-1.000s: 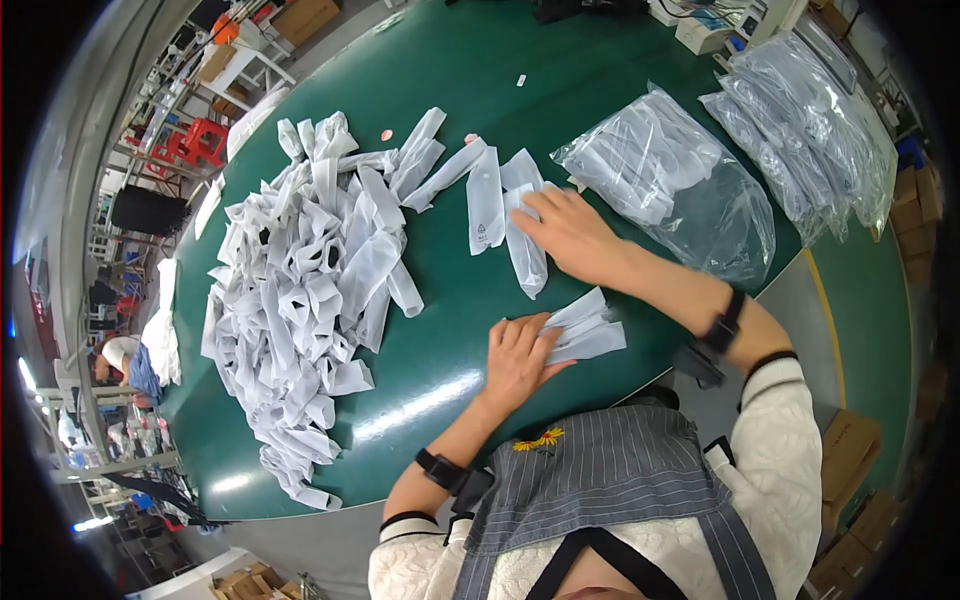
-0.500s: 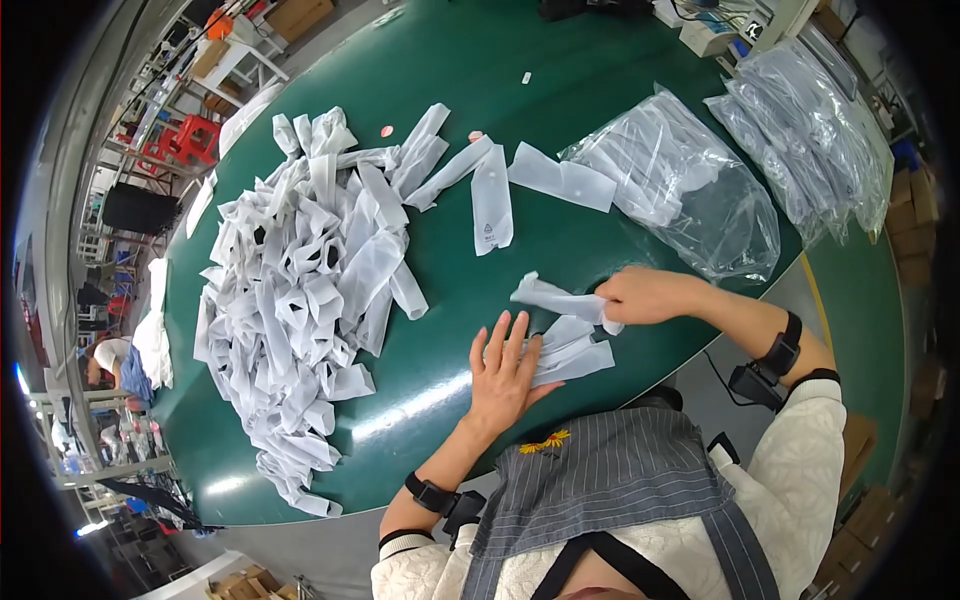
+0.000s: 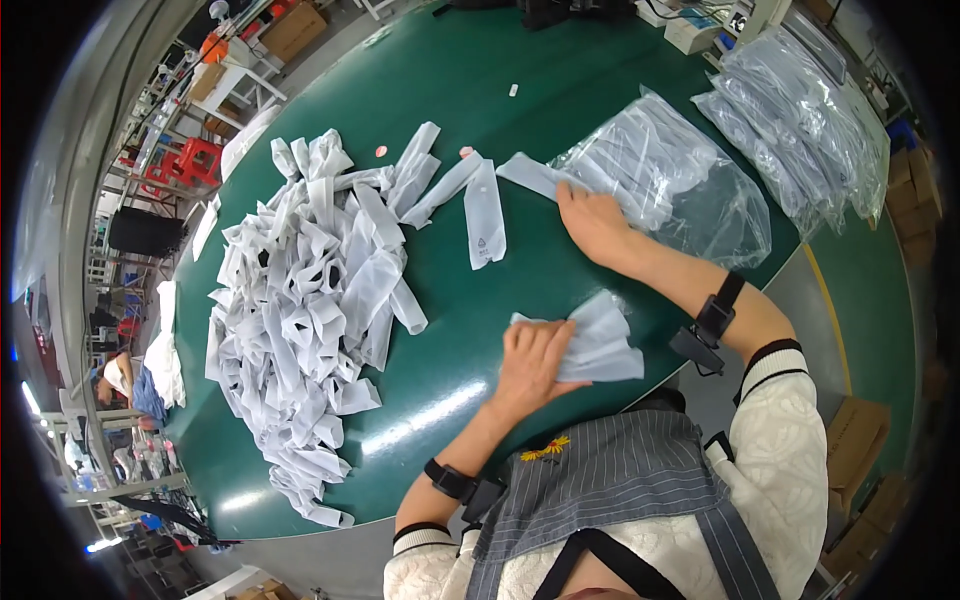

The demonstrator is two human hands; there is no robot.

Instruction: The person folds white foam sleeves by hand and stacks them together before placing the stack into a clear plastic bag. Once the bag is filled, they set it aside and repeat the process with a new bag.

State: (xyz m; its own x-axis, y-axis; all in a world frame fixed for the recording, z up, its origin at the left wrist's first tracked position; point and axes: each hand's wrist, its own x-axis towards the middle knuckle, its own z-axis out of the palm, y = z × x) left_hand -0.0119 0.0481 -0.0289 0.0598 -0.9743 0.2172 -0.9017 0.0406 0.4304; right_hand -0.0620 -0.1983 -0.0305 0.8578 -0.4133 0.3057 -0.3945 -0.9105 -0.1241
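My left hand (image 3: 532,368) is closed on the left end of a small bunch of frosted plastic sleeves (image 3: 606,345), which fans out to its right near the table's front edge. Farther off, my right hand (image 3: 594,222) has its fingertips together on the right end of a single flat frosted sleeve (image 3: 526,174). That end is partly hidden by the fingers. Left of it, another sleeve (image 3: 485,215) with a small printed mark lies flat. A large heap of crumpled frosted sleeves (image 3: 305,300) covers the left side of the table.
The green table (image 3: 450,320) has a curved far edge in this view. A clear bag with frosted sleeves inside (image 3: 655,165) lies beyond my right forearm. More clear packs (image 3: 790,120) are stacked at the far right. Small pink pieces (image 3: 381,151) and a white tag (image 3: 514,90) lie farther back.
My right hand has left the sleeves near my left hand and moved away to the single sleeve by the clear bag. My left hand has gone from spread flat to closed on the bunch.
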